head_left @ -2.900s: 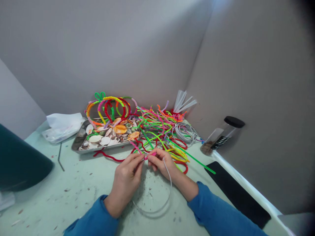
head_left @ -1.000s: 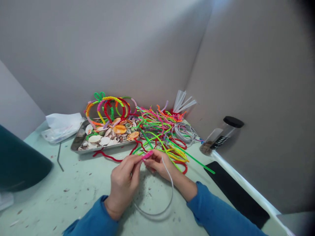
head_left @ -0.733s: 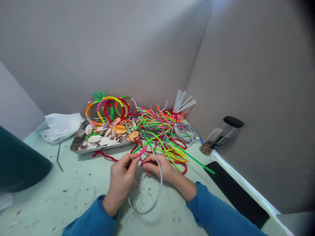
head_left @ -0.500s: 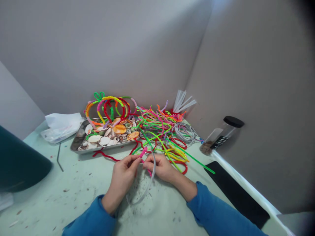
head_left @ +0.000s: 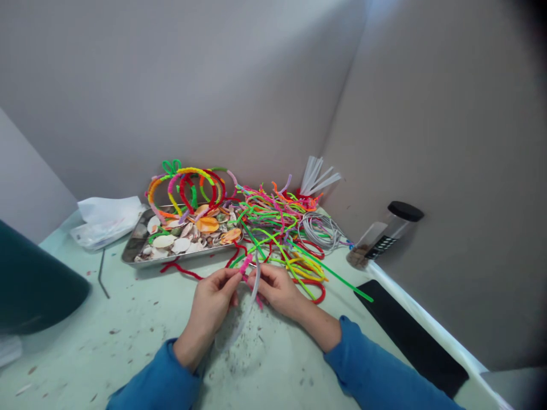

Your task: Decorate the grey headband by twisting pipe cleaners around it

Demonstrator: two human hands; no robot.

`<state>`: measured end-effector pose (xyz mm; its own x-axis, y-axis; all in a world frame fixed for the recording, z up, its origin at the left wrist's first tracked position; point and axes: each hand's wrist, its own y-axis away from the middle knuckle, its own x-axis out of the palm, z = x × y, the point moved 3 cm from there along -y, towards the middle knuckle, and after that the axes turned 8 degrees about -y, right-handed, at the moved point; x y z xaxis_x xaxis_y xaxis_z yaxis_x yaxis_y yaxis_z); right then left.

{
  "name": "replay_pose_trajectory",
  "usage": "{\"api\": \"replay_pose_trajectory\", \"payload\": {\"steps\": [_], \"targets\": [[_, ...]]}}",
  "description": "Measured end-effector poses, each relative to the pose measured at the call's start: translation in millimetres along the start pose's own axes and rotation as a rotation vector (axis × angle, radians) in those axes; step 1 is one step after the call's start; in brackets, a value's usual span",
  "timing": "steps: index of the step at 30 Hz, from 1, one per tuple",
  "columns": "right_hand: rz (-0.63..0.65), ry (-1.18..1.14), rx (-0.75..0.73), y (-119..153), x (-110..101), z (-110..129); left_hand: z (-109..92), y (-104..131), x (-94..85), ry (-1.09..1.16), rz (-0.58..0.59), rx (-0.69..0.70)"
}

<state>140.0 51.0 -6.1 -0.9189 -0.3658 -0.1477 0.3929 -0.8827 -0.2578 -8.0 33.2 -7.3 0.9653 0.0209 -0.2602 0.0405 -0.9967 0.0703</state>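
Note:
Between my two hands is a pink pipe cleaner (head_left: 247, 263), wound at one end of a pale plastic headband (head_left: 245, 319) whose curve hangs down toward me. My left hand (head_left: 217, 293) pinches the pink winding between thumb and fingertips. Close against it, my right hand (head_left: 276, 287) has its fingers closed on the pink pipe cleaner, and a loose pink tail shows below the fingertips. The exact grip of the right fingertips is partly hidden behind the headband. Just beyond the hands, a red pipe cleaner (head_left: 183, 270) lies on the table.
A metal tray (head_left: 128, 256) of shells (head_left: 188, 230) carries several wrapped headbands (head_left: 199, 171). Right of it lie heaped pipe cleaners (head_left: 277, 208) and coiled grey cord (head_left: 322, 233). A black-lidded jar (head_left: 391, 230), black mat (head_left: 410, 336), plastic packet (head_left: 106, 222) and dark green cylinder (head_left: 38, 279) surround the workspace.
The pale headband has swung left and tilted between my hands. Both hands have shifted only slightly and keep hold of the pink pipe cleaner.

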Motion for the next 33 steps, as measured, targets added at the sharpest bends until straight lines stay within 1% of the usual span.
{"api": "replay_pose_trajectory", "payload": {"steps": [4, 9, 12, 15, 19, 26, 30, 33], "targets": [[-0.029, -0.060, 0.055, 0.4, 0.0, -1.6, -0.8, 0.4, 1.9, -0.095, 0.014, 0.046], [-0.071, -0.053, 0.083, 0.7, -1.9, -1.6, -3.5, 3.6, 7.2, -0.158, 0.118, 0.054], [-0.076, -0.060, 0.090, 0.4, -2.0, -1.6, -4.6, 4.3, 9.1, -0.152, 0.150, 0.033], [-0.079, -0.105, 0.110, -0.4, -1.3, -0.9, -5.0, 3.7, 9.4, -0.148, 0.142, 0.017], [-0.082, -0.170, 0.148, -1.3, -1.1, 2.3, -6.7, 3.5, 8.2, -0.181, 0.118, 0.029], [-0.062, -0.186, 0.148, -1.7, -0.4, 6.7, -4.5, 3.9, 7.9, -0.229, 0.133, 0.067], [-0.060, -0.194, 0.148, -1.9, -0.9, 5.1, -1.5, 3.1, 7.0, -0.230, 0.115, 0.067], [-0.034, -0.180, 0.135, -1.5, -1.3, 2.5, -3.4, 3.7, 6.6, -0.234, 0.125, 0.074]]}}
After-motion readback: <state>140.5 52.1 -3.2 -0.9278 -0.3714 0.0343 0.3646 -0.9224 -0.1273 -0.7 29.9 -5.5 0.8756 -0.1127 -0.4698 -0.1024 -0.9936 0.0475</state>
